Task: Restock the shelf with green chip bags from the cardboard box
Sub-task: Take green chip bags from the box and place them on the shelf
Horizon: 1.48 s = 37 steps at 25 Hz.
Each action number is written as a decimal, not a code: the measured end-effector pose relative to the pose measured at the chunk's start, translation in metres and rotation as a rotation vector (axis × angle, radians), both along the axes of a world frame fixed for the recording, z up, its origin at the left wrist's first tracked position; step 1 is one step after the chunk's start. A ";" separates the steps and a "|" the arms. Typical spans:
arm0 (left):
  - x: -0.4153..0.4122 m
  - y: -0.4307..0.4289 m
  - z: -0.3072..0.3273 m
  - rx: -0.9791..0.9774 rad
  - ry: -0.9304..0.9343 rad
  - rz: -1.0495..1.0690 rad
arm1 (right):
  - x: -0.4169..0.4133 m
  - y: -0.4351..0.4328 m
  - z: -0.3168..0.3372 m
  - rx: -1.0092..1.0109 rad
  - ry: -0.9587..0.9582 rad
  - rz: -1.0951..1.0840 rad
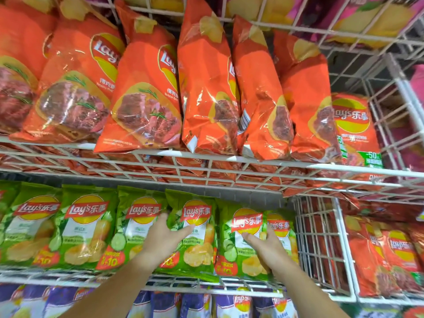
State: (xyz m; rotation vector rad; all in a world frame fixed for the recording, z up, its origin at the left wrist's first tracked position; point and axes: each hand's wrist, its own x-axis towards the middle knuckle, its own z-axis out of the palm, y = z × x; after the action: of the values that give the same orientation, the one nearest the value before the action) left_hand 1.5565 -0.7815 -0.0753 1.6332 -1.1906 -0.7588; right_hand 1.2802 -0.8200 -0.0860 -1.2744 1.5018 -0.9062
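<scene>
**Green bags being squared up on the middle shelf**

Both hands are at the row of green bags on the wire shelf (pixel 206 284), so the step looks like seating and straightening, not fetching. The left hand (pixel 164 237) lies spread and flat on one green bag (pixel 195 230), thumb behind its left edge. The right hand (pixel 263 245) rests on the next bag (pixel 241 239), fingers curled round its right edge. The box is out of view. Next, I judge: push both upright and flush, then reach for more. Bags read "Lay's"; orange bags (pixel 142 99) above carry the same logo.
</scene>
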 end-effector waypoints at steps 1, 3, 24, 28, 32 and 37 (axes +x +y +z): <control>0.001 0.000 -0.001 0.005 -0.042 0.026 | 0.000 -0.003 -0.003 -0.012 0.014 0.021; 0.002 0.004 0.005 0.032 -0.137 0.061 | 0.003 -0.006 -0.005 -0.005 0.030 0.075; -0.017 0.032 0.024 0.104 -1.190 -0.327 | 0.017 0.013 0.006 -0.510 0.781 0.439; -0.004 0.022 0.008 0.099 -1.269 -0.333 | 0.024 0.006 0.002 -0.460 0.743 0.447; 0.008 0.014 0.003 0.063 -1.279 -0.342 | 0.016 -0.001 -0.004 -0.443 0.732 0.451; 0.006 0.012 0.001 0.061 -1.298 -0.362 | 0.010 -0.004 -0.002 -0.418 0.869 0.471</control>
State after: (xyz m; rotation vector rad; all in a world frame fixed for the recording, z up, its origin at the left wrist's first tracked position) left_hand 1.5625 -0.7697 -0.0741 2.0013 -2.3987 0.2065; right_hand 1.2904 -0.8245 -0.0881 -2.4146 1.5406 -0.3470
